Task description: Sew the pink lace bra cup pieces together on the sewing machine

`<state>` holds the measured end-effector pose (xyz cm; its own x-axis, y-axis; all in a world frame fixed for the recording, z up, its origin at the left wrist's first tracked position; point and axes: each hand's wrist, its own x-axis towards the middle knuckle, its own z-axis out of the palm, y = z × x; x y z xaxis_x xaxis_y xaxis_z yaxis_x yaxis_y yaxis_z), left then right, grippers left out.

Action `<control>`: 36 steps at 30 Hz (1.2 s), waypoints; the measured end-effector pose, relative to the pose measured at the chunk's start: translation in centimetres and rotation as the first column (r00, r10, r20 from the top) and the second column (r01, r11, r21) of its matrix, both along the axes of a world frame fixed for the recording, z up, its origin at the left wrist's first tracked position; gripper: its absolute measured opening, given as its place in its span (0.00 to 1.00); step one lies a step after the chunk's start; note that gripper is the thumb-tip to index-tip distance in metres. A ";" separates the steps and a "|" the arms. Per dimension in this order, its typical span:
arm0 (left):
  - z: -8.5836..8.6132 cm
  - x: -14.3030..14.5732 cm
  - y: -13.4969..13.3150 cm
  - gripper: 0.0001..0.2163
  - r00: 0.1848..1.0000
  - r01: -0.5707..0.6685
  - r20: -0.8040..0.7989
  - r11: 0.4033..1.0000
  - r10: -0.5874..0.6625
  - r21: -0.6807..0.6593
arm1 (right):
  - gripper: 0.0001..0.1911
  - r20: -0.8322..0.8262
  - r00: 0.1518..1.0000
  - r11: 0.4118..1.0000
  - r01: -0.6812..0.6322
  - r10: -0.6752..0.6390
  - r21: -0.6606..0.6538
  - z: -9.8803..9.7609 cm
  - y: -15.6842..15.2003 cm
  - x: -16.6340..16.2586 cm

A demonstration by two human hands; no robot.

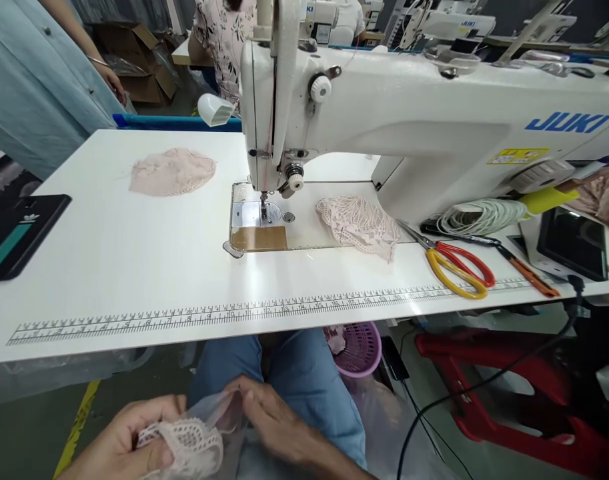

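Note:
Over my lap, below the table's front edge, my left hand [139, 440] is closed around a bunch of white lace [191, 443]. My right hand [274, 417] pinches the edge of a clear plastic bag [217, 410] beside the lace. How far the lace sits inside the bag I cannot tell. Above them on the table stands a white sewing machine [409, 100], its presser foot [263, 207] over the needle plate. A pale pink lace piece [359, 223] lies on the machine bed, and another pink fabric piece [174, 172] rests on the table at left.
Scissors [459, 267] with red and yellow handles, an orange-handled tool [527, 270] and a coil of pale cord [479, 217] lie at right. A black case [24, 233] is at left. A purple basket [357, 350] and red stool [514, 393] stand below. Two people stand behind the table.

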<state>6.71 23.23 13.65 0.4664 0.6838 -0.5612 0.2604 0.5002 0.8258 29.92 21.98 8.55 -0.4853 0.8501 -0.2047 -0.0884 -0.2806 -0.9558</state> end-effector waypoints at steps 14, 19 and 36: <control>6.2 2.7 4.0 0.06 0.877 0.264 -0.473 0.907 -0.084 0.329 | 0.03 0.418 0.908 0.897 -0.188 0.004 0.400 7.2 4.3 1.7; 10.7 2.1 9.4 0.04 0.916 0.268 -0.376 0.911 -0.139 0.314 | 0.07 0.296 0.954 0.914 -0.075 -0.051 0.400 10.7 8.3 0.6; 6.6 12.4 28.9 0.11 0.814 0.516 -0.522 0.730 -0.255 0.447 | 0.12 0.620 0.653 0.266 -0.565 -0.436 0.781 10.0 20.7 9.8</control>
